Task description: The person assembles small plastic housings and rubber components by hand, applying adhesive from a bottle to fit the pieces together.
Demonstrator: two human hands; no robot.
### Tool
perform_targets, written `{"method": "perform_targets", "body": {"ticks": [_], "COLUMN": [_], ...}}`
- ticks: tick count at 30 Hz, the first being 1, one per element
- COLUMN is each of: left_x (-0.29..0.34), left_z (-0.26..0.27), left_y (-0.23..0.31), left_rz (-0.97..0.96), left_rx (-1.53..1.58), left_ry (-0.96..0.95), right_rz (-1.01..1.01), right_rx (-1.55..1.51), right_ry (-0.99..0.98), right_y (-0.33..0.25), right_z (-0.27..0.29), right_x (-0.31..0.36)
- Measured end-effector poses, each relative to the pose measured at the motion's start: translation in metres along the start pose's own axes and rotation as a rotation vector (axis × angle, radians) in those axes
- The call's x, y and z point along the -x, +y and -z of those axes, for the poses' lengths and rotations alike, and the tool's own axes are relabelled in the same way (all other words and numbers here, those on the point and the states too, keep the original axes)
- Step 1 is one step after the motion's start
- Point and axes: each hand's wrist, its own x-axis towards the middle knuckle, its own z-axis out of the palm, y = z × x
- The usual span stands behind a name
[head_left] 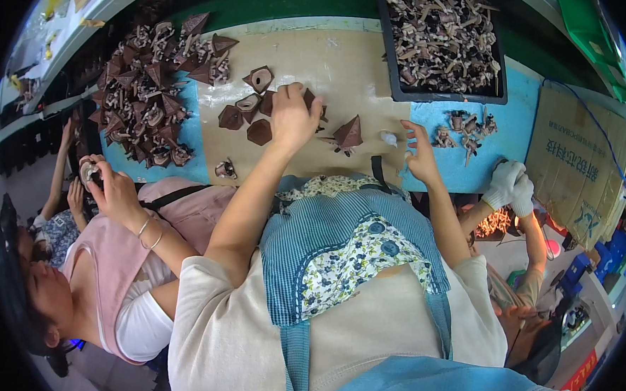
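My left hand [293,118] reaches over a loose group of hollow brown plastic pieces. Its fingers are extended and the thumb stands apart, beside a dark brown piece [309,97] that is partly hidden. Around it lie more cup-shaped pieces [259,132] and one with a round hole [259,79]. My right hand [421,156] hovers at the table's near edge, fingers spread and holding nothing. A small whitish lump [388,138] lies just left of it. Between my hands rests a brown pointed cone piece [348,133] with small parts under it.
A large pile of brown cones and figures [148,98] covers the left. At the back right stands a black tray [394,85] full of small parts. Several small figures [467,129] lie on the blue mat. Co-workers sit at both sides; a cardboard box [573,160] stands right.
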Motion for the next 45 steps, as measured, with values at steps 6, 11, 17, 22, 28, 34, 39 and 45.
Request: {"method": "perform_targets", "body": {"ticks": [6, 11, 17, 22, 28, 34, 39, 45], "left_x": [-0.015, -0.051, -0.068, -0.073, -0.049, -0.030, -0.026, -0.024], "left_z": [-0.003, 0.017, 0.012, 0.044, 0.096, 0.114, 0.123, 0.124], "left_y": [-0.025, -0.088, -0.101, 0.002, 0.096, 0.116, 0.127, 0.128], "left_rz": [0.115, 0.216, 0.197, 0.576, 0.554, -0.050, -0.061, -0.068], "left_rx": [0.277, -0.269, 0.115, 1.479, 1.755, 1.451, 1.498, 1.528], "left_ry": [-0.304, -0.004, -0.288, -0.457, -0.737, -0.822, -0.829, -0.844], "right_rz": [0.074, 0.070, 0.146, 0.258, 0.424, 0.778, 0.968, 1.022], "right_rx": [-0.035, 0.004, -0.362, -0.504, -0.331, 0.196, 0.369, 0.475], "right_ry": [0.002, 0.098, 0.157, 0.183, 0.227, 0.263, 0.278, 0.295], "right_y": [0.018, 0.037, -0.021, -0.114, -0.183, -0.233, -0.251, -0.260], "right_z": [-0.025, -0.035, -0.014, 0.029, 0.076, 0.100, 0.100, 0.093], "right_x": [-0.005, -0.006, -0.008, -0.003, 0.018, 0.044, 0.052, 0.056]}}
